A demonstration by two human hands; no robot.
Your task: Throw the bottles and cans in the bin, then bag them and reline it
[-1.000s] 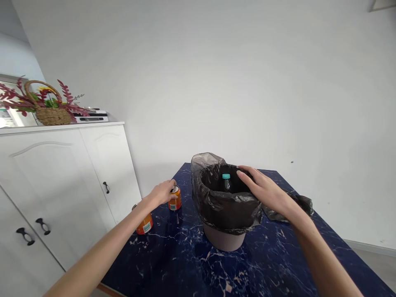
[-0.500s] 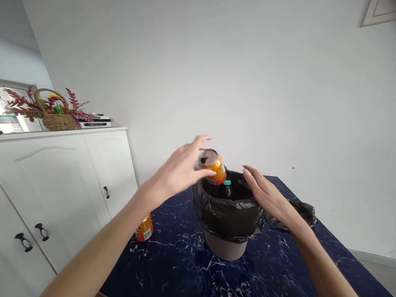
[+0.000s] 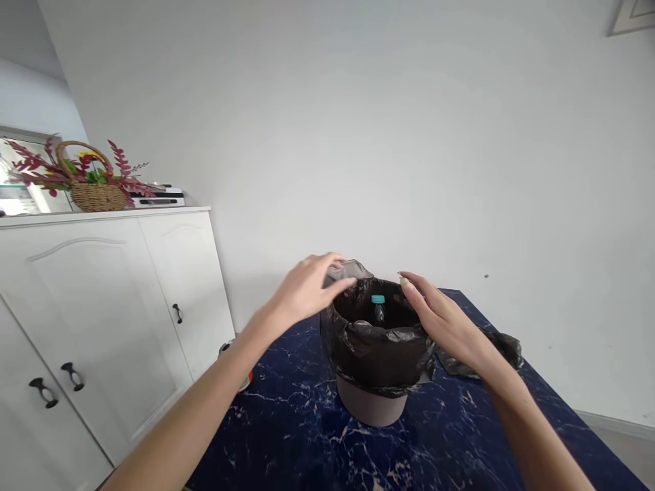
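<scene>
A trash bin (image 3: 371,408) lined with a black plastic bag (image 3: 383,358) stands on the table. Inside it, a bottle with a teal cap (image 3: 378,299) pokes up, and just the top of a can (image 3: 362,323) shows above the near rim. My left hand (image 3: 312,286) is over the bin's left rim, thumb and fingers apart with nothing between them. Along the right rim of the bag rests my right hand (image 3: 440,314), its fingers stretched out. Another can (image 3: 246,381), orange-red, is mostly hidden behind my left forearm.
The dark blue marbled table (image 3: 291,423) meets a white wall. To the right of the bin lies a crumpled black plastic bag (image 3: 504,349). A white cabinet (image 3: 102,293) on the left carries a wicker basket of flowers (image 3: 97,196).
My left hand has let go of the orange can, which dropped into the lined bin. That hand sits slightly lower and further left; my right hand has stayed at the rim.
</scene>
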